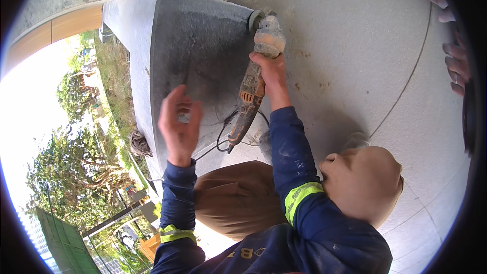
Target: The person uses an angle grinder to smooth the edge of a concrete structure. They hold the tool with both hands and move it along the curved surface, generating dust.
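My right hand (272,73) is wrapped round the body of a dusty orange and grey angle grinder (252,83). The grinder's round disc (255,22) is at the far right edge of a grey stone-like block (203,35); whether it touches or spins, I cannot tell. Over the block's darker, dusty face my left hand (180,122) is raised, slightly blurred, its thumb and fingers apart and nothing in it. A black cord (219,139) loops beneath the grinder's rear end.
My brown-clad knees (238,200) flank the working spot. A grey floor (365,45) spreads to the right. Another person's fingers (456,68) show at the right rim. A crumpled dark cloth (140,143) lies by the block's left edge. Trees (66,157) stand outside.
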Demonstrator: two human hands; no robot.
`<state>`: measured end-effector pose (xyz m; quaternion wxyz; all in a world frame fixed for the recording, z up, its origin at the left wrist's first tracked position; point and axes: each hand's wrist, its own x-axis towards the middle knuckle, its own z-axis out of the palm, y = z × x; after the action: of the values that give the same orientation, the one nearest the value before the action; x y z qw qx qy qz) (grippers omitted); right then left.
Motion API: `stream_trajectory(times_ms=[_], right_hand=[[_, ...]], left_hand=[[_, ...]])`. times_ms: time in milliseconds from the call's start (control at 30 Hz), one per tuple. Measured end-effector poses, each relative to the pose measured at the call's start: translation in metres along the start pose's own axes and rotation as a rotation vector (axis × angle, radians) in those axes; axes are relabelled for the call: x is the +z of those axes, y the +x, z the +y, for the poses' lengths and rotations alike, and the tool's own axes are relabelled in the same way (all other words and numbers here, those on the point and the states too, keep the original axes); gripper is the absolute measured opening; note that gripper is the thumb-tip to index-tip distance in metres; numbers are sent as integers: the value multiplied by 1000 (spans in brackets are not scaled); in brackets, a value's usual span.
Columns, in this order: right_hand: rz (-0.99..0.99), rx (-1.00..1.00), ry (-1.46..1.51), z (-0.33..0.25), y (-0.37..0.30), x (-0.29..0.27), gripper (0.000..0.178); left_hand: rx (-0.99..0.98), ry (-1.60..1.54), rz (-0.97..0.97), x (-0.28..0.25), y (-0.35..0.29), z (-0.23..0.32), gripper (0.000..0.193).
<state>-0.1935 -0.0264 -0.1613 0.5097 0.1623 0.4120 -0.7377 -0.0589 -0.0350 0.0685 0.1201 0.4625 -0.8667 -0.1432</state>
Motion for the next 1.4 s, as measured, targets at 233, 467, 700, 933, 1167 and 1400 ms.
stream_trajectory(times_ms=[233,467,700,933,1167,1400], right_hand=[[19,-11,-77,5,-15,11,66],[21,42,87,13,-6,1,59],[56,7,68,11,3,4,57],[1,-6,43,18,0,-3,55],[17,37,109,5,15,-9,51],[16,2,39,21,5,-4,50]], left_hand=[[104,666,185,-56,33,-52,84],[145,633,127,-56,36,-61,92],[145,633,128,-53,36,-58,92],[145,625,137,-55,36,-58,92],[140,615,136,-55,36,-60,93],[156,622,142,-56,37,-59,92]])
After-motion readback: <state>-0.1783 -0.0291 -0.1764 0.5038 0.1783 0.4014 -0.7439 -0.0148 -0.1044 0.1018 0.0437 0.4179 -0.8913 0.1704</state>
